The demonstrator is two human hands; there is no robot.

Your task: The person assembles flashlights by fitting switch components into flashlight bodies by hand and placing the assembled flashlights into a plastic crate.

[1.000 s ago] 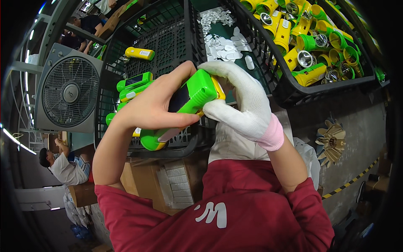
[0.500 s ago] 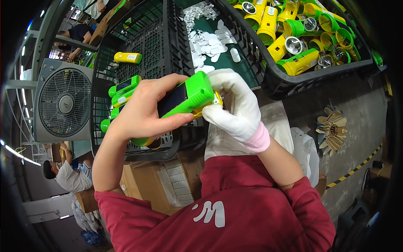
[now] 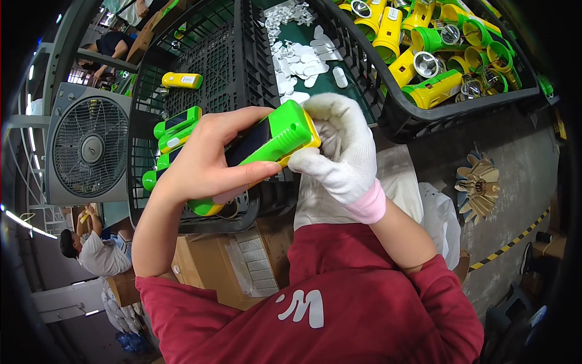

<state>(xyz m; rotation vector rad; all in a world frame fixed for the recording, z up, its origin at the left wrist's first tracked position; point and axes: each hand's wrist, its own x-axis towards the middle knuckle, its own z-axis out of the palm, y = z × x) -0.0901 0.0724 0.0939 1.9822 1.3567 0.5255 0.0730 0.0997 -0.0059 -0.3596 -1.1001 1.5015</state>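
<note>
My left hand (image 3: 212, 155), bare, wraps round a green and yellow flashlight (image 3: 290, 128) with a dark panel along its side, thumb on the near edge. My right hand (image 3: 342, 148), in a white knitted glove with a pink cuff, curls around the yellow-rimmed end of the same flashlight. Its gloved thumb presses the lower corner, while the fingertips are partly hidden behind the upper corner. Beneath my left hand, several similar flashlights (image 3: 182, 121) lie in a black crate (image 3: 245, 51).
White plastic pieces (image 3: 303, 60) are spread on a green surface beyond my hands. At the upper right, a black crate (image 3: 448, 115) holds many yellow and green flashlight bodies (image 3: 433, 88). A grey box fan (image 3: 91, 145) stands at left; cardboard boxes (image 3: 209, 267) sit below. Other people work farther off.
The small white part seen at the flashlight's end is out of sight, and the yellow rim shows more fully. My right hand has shifted slightly, its fingers more curled.
</note>
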